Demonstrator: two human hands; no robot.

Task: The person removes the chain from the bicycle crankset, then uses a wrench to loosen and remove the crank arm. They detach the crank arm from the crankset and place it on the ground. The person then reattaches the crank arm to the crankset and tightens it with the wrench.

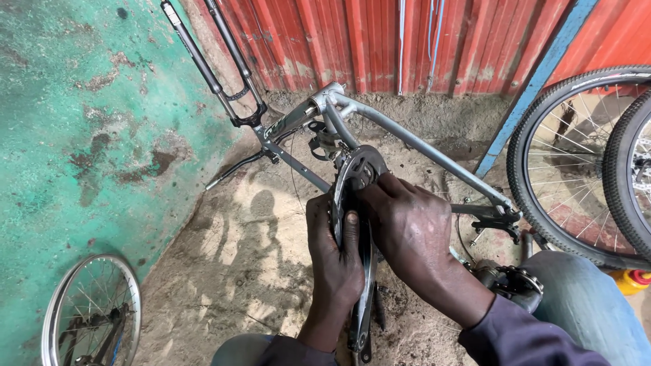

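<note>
Grey metal everywhere: bicycle frame (407, 139) lying upside down on sandy ground (237, 271), black suspension fork (217, 68) leaning up against the green painted wall (81, 122). Black chainring (359, 169) at the bottom bracket, right in the middle of the view, teeth pointing up and away. Left hand (336, 254) wrapped around the near edge of that chainring, fingers curled over, thumb pressed flat along the crank arm (365, 298) running down towards the camera. Right hand (410, 230) clamped on from the other side, fingertips pinched onto the chainring's upper rim, knuckles up, dark blue sleeve (522, 335) trailing off to the lower right. Both hands closed and gripping, touching each other across the ring. Whatever sits under the right fingertips hidden, too covered to tell. Pedal end of the crank just visible at the bottom edge between two knees in light blue trousers (590, 305). Rear dropouts (498, 220) of the frame off to the right, bare of a wheel. Two tyred wheels (576, 156) standing against the red corrugated metal sheeting (380, 41) beside a blue post (536, 81). Bare spoked rim (91, 312) propped low at the left by the green wall. Yellow bottle with a red cap (630, 279) peeking out at the far right, behind the knee
</note>
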